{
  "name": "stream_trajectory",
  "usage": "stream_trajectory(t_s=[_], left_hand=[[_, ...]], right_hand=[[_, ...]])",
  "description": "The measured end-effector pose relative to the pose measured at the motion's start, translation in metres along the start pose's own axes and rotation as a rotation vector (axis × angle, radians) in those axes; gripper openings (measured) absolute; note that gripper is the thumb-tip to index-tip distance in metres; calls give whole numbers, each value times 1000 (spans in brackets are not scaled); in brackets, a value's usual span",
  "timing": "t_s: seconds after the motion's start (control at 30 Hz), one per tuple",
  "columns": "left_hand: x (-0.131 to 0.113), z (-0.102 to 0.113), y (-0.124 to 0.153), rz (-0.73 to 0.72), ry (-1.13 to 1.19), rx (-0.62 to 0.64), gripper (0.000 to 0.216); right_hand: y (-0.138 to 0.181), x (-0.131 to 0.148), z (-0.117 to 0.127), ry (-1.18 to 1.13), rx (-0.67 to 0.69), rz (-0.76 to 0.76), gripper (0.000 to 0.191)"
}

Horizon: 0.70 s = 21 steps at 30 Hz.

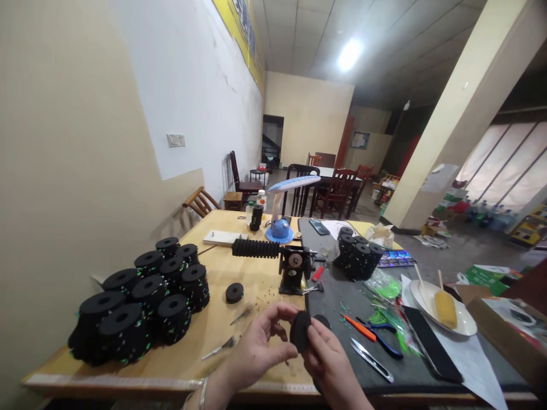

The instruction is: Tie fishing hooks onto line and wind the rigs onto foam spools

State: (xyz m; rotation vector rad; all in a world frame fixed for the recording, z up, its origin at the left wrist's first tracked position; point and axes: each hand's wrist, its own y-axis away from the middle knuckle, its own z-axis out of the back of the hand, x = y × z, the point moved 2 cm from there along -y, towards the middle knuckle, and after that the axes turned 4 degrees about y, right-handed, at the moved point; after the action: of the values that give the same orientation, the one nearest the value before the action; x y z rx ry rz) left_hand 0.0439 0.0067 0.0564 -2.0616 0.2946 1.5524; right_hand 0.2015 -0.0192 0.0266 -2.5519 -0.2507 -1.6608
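A round black foam disc (301,331) is held up on edge over the near side of the table. My right hand (328,354) pinches its right side between thumb and fingers. From the left, my left hand (265,340) curves round it, thumb at the lower edge and index finger at the top; the other fingers are curled. Behind my right hand, another dark round piece (321,322) is partly hidden. One foam disc (235,292) with a centre hole lies flat on the wood. Beyond it, a small black winding device (294,270) carries a row of black discs (256,248).
Stacks of black foam discs (147,290) with coloured bits crowd the left; more stacks (358,253) stand right. A blue lamp (280,229) is behind. Snips (371,360), pliers (387,337), an orange tool (358,327), a phone (431,344) and a plate (464,323) lie right.
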Motion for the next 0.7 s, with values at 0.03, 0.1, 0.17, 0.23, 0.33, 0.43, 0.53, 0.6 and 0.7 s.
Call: stream_trajectory(t_s=[0.03,0.1,0.17,0.23,0.33,0.43,0.53,0.6,0.7], left_hand=[[0,0,-1,-8,11,18,51],[0,0,-2,-19,20,60,59],[-1,0,-3,-35,37,78,58],[-1,2,-3,-43,103,41,56],[-2,5,-4,-4,240,-75,57],[-2,8,-3,34,318,-162,58],[-1,11,-3,34,352,-226,57],[0,12,-3,39,371,-252,56],[0,14,-3,55,403,-266,53]], right_hand=[[0,0,-2,-25,12,-6,41],[0,1,-6,-55,29,-20,41],[0,2,-10,-66,30,-36,41],[1,2,-14,-61,10,-42,43],[2,-3,-16,-31,-5,-29,46],[4,-12,-14,95,24,-27,49],[6,-22,-9,263,18,0,55],[10,-27,-5,371,25,37,57],[19,-31,-1,557,100,55,59]])
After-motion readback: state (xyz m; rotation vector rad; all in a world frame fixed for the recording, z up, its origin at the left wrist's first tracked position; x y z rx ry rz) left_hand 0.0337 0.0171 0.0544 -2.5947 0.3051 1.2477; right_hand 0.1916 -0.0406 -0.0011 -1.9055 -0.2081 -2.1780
